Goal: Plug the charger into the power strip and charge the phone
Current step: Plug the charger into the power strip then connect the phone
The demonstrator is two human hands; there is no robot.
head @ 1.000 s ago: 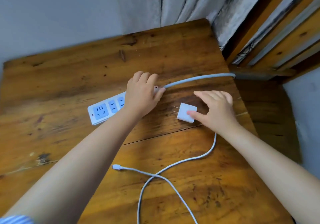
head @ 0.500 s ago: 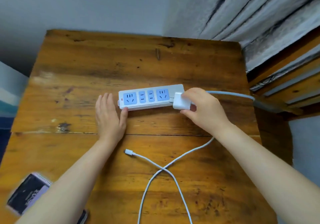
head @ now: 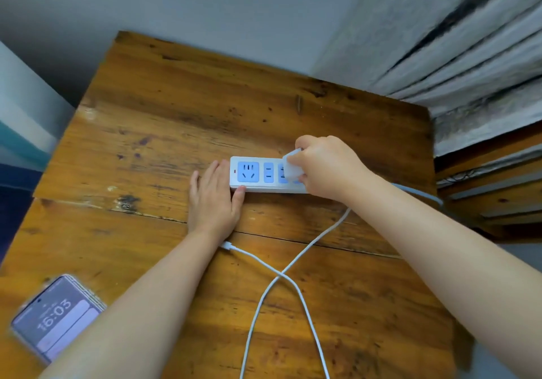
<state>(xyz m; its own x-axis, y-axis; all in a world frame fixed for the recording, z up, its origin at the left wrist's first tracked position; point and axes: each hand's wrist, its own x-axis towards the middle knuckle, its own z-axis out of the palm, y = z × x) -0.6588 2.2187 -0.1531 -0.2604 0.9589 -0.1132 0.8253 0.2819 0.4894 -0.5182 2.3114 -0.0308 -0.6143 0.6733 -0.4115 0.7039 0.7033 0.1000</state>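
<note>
A white power strip (head: 249, 173) with blue sockets lies across the middle of the wooden table (head: 181, 120). My right hand (head: 325, 167) grips the white charger block (head: 293, 164) and holds it over the strip's right-hand sockets. My left hand (head: 212, 199) lies flat on the table, its thumb and fingertips against the strip's left end. The charger's white cable (head: 293, 264) loops across the table toward me, and its free plug end (head: 227, 245) rests just below my left wrist. A phone (head: 55, 317) with a lit screen lies at the near left.
The strip's grey power cord (head: 422, 193) runs off the table's right edge. A wall and grey curtain (head: 440, 41) stand behind the table. Wooden furniture (head: 492, 179) stands to the right.
My right hand picked up the charger and carried it left onto the strip's top face. My left hand shifted from the strip's right end to its left end. The view moved; the phone came into sight.
</note>
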